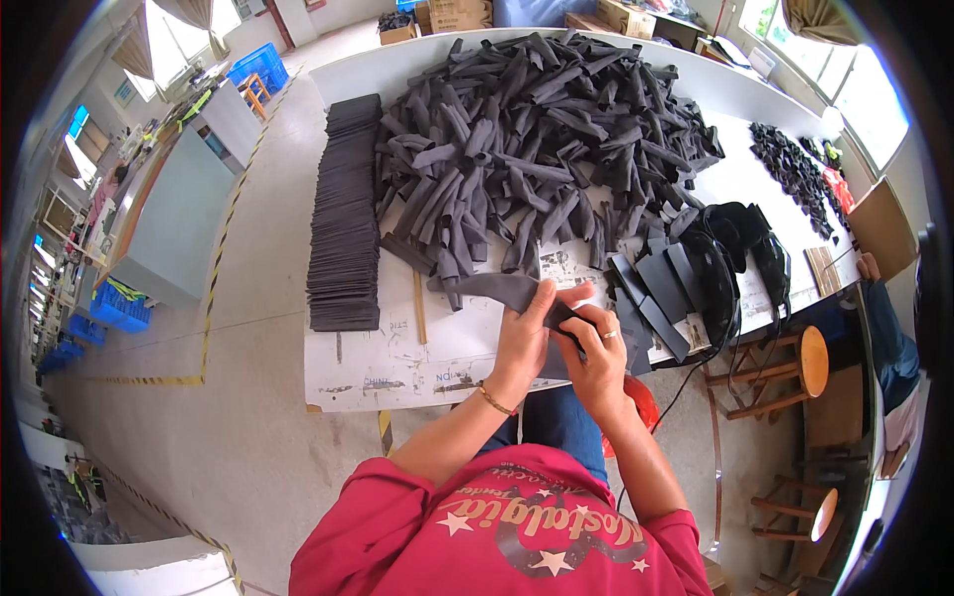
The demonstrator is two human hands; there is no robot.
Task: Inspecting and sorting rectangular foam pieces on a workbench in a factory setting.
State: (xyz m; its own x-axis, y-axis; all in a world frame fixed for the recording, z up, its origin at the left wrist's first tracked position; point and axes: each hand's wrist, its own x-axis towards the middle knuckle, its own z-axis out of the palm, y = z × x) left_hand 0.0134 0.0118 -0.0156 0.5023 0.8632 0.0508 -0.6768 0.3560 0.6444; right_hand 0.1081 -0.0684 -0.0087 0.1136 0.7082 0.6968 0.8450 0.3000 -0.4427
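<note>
Over the table's near edge, a dark grey curved fabric piece (pixel 502 288) is held between my two hands. My left hand (pixel 527 338) grips it from the left, thumb on top and fingers behind. My right hand (pixel 596 358), with a ring on one finger, pinches its right end, fingers bent close together. Just beyond my hands lies a large heap of rolled dark grey fabric pieces (pixel 537 129). To the left runs a long neat stack of flat dark pieces (pixel 344 214). Several flat dark panels (pixel 661 293) lie right of my hands.
Black rounded equipment with cables (pixel 711 288) stands on the white table (pixel 348 368) at right. A thin wooden strip (pixel 419 308) lies near the stack. Small dark pieces (pixel 795 179) are piled at far right. Wooden stools (pixel 813 360) and another person's legs (pixel 879 328) are at the right.
</note>
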